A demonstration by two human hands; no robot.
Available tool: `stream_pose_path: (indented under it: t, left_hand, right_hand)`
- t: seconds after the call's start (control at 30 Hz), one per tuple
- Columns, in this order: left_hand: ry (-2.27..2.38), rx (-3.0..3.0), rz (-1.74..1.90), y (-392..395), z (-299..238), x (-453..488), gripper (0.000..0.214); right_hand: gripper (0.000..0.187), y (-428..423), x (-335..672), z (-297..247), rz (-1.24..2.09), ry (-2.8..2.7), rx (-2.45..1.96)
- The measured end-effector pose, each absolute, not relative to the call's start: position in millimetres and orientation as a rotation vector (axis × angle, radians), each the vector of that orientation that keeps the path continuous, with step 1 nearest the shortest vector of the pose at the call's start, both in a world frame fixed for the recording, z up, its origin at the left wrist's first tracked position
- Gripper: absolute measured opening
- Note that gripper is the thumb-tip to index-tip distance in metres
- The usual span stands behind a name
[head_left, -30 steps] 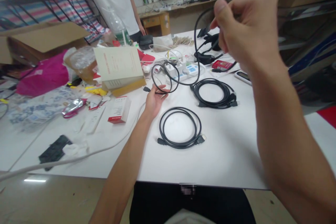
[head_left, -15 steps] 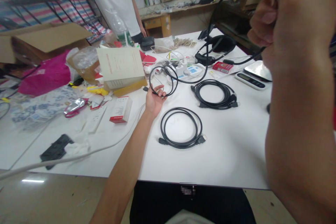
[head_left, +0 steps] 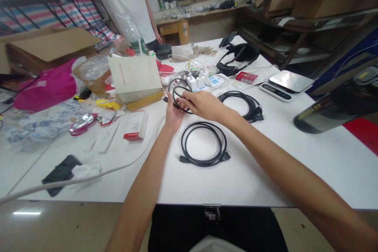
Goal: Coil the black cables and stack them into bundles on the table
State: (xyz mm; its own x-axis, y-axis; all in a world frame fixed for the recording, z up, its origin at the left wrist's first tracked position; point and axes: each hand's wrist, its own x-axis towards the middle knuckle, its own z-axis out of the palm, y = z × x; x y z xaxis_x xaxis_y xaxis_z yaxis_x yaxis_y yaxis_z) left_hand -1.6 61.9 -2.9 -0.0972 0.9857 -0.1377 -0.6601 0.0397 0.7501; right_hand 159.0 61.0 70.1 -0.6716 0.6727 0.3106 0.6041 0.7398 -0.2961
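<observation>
White bench (head_left: pixel 254 173) fills the head view, cluttered at left, with a person (head_left: pixel 126 0) in a white shirt beyond it; over its middle, the left hand (head_left: pixel 175 118) curls its fingers round a looped black cable (head_left: pixel 173 93), and the right hand's (head_left: pixel 208 104) fingers, partly hidden, pinch the same loops; one coiled cable (head_left: pixel 203 162) lies just nearer, another (head_left: pixel 250 100) beyond the right wrist

Held cable (head_left: pixel 173 93) partly behind right fingers (head_left: pixel 190 98)

A slim black cable (head_left: pixel 173 93) forms loose, open loops at the left hand (head_left: pixel 175 117). Its dark connector (head_left: pixel 165 99) juts leftward.
</observation>
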Motion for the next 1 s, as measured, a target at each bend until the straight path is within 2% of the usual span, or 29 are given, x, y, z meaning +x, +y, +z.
stream_pose_path:
  t: [0.17, 0.43, 0.57, 0.63, 0.77, 1.0]
  left_hand:
    - [0.856, 0.801, 1.5, 64.9, -19.6, 1.9, 0.038]
    - [0.879, 1.02, 1.515, 59.8, -23.8, 6.8, 0.048]
    - [0.846, 1.156, 1.476, 47.8, -12.9, 15.3, 0.05]
    - [0.764, 1.181, 1.447, 40.6, -2.2, 21.2, 0.047]
    - [0.647, 0.987, 1.416, 24.3, 28.0, 33.1, 0.039]
    - [0.602, 0.801, 1.277, 9.4, 46.2, 33.4, 0.071]
  right_hand:
    - [0.041, 40.8, 172.6, 13.6, 0.125, -2.616, -1.115]
    - [0.009, 39.4, 230.1, -27.8, 0.099, -2.347, -1.11]
    - [0.023, 46.7, 231.0, -30.2, 0.111, -2.218, -1.07]
    - [0.023, 46.4, 229.4, -29.8, 0.058, -2.133, -1.085]
    - [0.036, 43.6, 228.8, -29.3, -0.021, -1.937, -1.183]
    - [0.051, 45.7, 227.3, -28.1, 0.025, -1.793, -1.176]
